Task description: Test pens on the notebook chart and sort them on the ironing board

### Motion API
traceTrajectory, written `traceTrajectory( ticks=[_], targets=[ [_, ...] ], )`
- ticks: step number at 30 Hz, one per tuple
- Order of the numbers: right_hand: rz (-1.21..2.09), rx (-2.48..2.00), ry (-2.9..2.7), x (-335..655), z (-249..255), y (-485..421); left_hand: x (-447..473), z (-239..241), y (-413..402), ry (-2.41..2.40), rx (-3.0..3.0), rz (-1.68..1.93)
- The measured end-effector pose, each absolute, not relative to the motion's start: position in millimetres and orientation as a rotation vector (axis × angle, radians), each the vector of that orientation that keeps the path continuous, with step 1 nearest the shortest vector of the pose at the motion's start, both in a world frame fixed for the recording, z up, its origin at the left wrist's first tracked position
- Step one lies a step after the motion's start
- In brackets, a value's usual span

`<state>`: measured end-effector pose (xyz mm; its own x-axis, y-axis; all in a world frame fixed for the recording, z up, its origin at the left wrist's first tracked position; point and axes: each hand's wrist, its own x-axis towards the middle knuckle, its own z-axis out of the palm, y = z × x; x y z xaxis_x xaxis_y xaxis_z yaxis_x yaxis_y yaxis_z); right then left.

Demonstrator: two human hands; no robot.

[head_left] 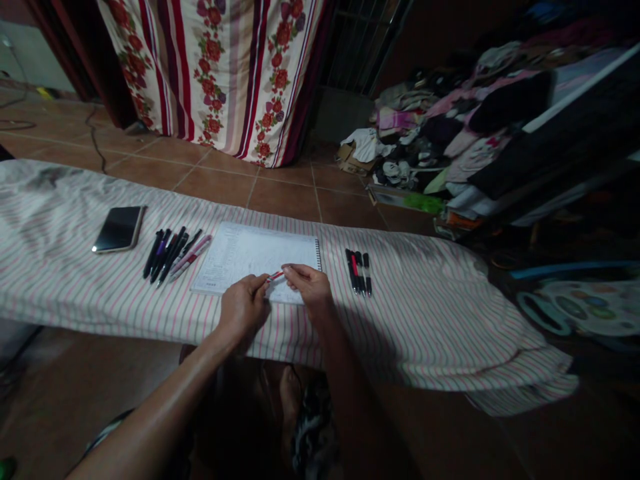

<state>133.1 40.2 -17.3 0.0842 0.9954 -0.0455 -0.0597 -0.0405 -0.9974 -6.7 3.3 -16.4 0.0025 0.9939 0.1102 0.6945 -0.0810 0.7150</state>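
My left hand (245, 305) and my right hand (309, 283) meet over the near edge of a spiral notebook (255, 257). Together they pinch a red pen (275, 275), one hand at each end, fingers closed on it. The notebook lies open on a board covered in striped cloth (425, 313). Left of the notebook lies a row of several pens (173, 253), dark and pink ones. Three more pens (359, 270) lie to the right of the notebook, one with red on it.
A smartphone (119, 228) lies face up at the left of the board. Beyond the board are a tiled floor (280, 190), a floral striped cloth (225, 73) hanging down, and a heap of clothes (450, 127) at right. My bare foot (289, 393) shows under the board.
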Motion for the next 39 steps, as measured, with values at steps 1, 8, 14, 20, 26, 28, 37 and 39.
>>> traceTrajectory(
  ticks=[1, 8, 14, 20, 26, 28, 37, 39],
  targets=[
    [1.201, -1.236, -1.077, 132, -17, 40, -7, -15, 3, 1.762, 1.853, 0.824],
    [1.221, -1.203, -1.069, 130, -16, 41, -6, -17, 4, 1.685, 1.747, 0.953],
    [1.189, -1.228, -1.094, 129, -17, 42, -6, -11, 1, 1.795, 1.868, 0.833],
    [1.232, -1.191, -1.058, 127, -16, 40, -5, -21, 7, 1.604, 1.511, 1.012],
    [1.242, -1.191, -1.084, 131, -18, 41, -3, -31, 11, 1.461, 1.31, 1.059],
    [1.248, -1.196, -1.083, 131, -19, 41, -2, -33, 11, 1.463, 1.257, 1.068],
    [1.273, -1.204, -1.073, 131, -19, 42, 0, -30, 9, 1.148, 1.011, 1.022],
    [1.267, -1.198, -1.068, 131, -18, 42, 0, -27, 8, 1.119, 0.989, 1.005]
  ],
)
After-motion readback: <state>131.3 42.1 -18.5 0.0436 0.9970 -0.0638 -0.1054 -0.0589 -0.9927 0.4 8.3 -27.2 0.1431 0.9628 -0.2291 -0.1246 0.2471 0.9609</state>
